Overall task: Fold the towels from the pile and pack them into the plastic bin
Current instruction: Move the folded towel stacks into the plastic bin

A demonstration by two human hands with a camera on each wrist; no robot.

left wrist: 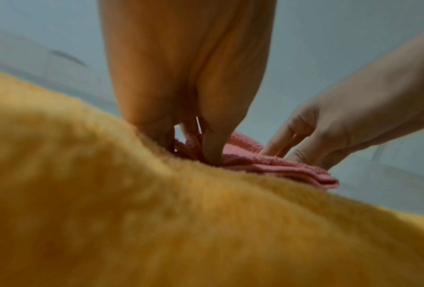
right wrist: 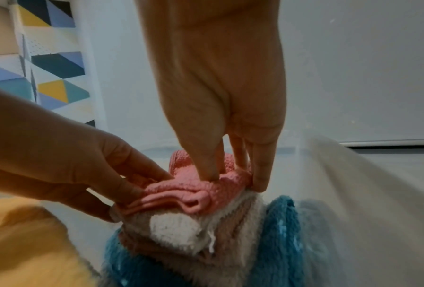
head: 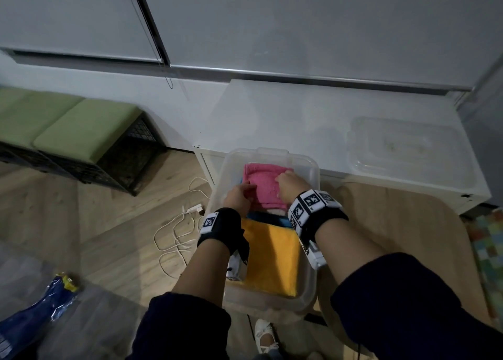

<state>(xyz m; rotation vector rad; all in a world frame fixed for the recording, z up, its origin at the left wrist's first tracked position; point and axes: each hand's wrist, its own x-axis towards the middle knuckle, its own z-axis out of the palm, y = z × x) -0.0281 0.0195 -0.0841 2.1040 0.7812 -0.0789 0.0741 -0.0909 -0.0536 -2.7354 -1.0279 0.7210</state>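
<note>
A clear plastic bin (head: 314, 169) stands in front of me against a white table. A folded pink towel (head: 265, 183) lies at its far end, on top of a white-and-beige towel (right wrist: 176, 229) and a blue towel (right wrist: 279, 223). A folded orange towel (head: 272, 256) fills the near end. My left hand (head: 241, 193) pinches the pink towel's left edge, fingers on top and thumb beneath. My right hand (head: 291, 185) points down at its right edge, with the thumb pressed into the top and the fingers (right wrist: 259, 174) against the side, bunching the cloth.
The bin's clear lid (head: 408, 153) lies on the white table (head: 272, 114) at the far right. On the wooden floor to the left are a white cable (head: 177, 231), black crates with green cushions (head: 81, 131), and a blue package (head: 40, 310). A patterned mat (head: 487, 240) is at the right.
</note>
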